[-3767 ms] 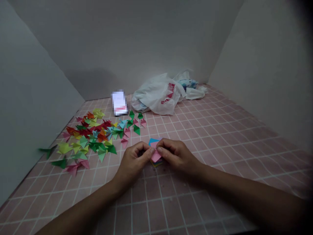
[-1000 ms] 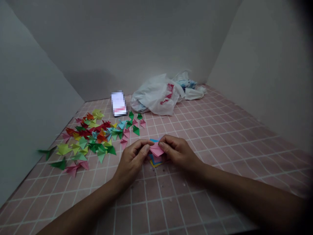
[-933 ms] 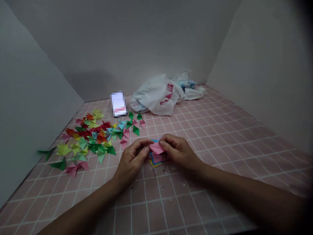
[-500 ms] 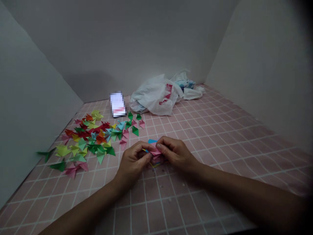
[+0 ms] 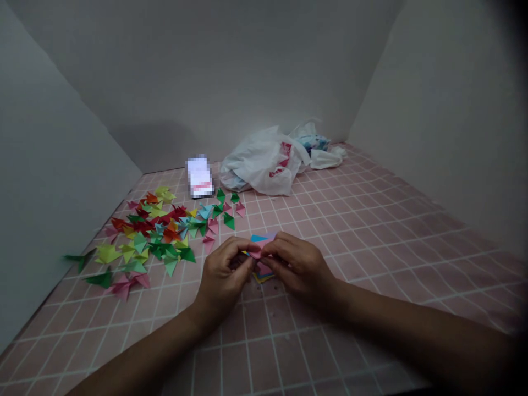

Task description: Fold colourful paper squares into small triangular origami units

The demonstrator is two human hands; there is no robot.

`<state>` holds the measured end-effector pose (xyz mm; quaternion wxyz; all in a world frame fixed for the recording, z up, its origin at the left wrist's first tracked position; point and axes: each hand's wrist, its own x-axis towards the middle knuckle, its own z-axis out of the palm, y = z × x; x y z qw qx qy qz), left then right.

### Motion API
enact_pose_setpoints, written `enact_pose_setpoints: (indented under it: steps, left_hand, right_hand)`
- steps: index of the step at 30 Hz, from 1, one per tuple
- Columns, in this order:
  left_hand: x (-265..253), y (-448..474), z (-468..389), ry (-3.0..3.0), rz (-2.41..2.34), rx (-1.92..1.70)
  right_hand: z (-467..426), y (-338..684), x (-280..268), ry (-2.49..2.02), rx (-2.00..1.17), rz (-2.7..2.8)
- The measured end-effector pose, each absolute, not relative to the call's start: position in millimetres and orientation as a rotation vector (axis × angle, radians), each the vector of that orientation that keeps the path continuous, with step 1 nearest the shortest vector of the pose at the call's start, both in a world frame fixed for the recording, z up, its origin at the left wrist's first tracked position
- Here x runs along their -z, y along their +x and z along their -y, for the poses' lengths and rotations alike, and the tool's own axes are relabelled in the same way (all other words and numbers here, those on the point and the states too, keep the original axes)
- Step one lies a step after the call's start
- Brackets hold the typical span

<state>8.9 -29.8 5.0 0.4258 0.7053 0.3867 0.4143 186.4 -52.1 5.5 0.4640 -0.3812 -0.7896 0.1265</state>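
Between my two hands is a small folded pink paper [image 5: 256, 254], mostly covered by the fingers. My left hand [image 5: 226, 275] pinches its left side between thumb and forefinger. On the other side my right hand [image 5: 295, 261] is closed, its thumb and fingertips pinching the same paper. Under the hands lie sheets of coloured paper [image 5: 259, 238], with blue, yellow and pink edges showing. To the left spreads a loose heap of folded paper cranes [image 5: 169, 234] in red, green, yellow, orange, pink and light blue.
A lit phone [image 5: 199, 176] with a blurred screen leans near the back wall. Right of it sits a crumpled white plastic bag [image 5: 264, 162], with a blue-and-white packet [image 5: 315, 143] behind. The pink checked cloth [image 5: 371, 220] covers the surface between grey-white walls.
My right hand's fingers have shifted slightly left and closed in nearer the left fingertips. Less of the pink paper shows now. The heap, phone and bag stay in place.
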Motion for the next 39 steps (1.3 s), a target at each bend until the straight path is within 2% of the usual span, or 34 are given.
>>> enact_pose_setpoints:
  steps: [10,39]
  left_hand:
    - [-6.8,10.2,30.7,1.652,-1.002,-1.043]
    - [-1.2,15.5,34.6,1.824,-0.982,-1.241]
  right_hand:
    - [54.4,186.8,-6.2,-0.925,-0.466,1.816]
    - [60.7,175.7,-5.3,-1.138,-0.977,1.351]
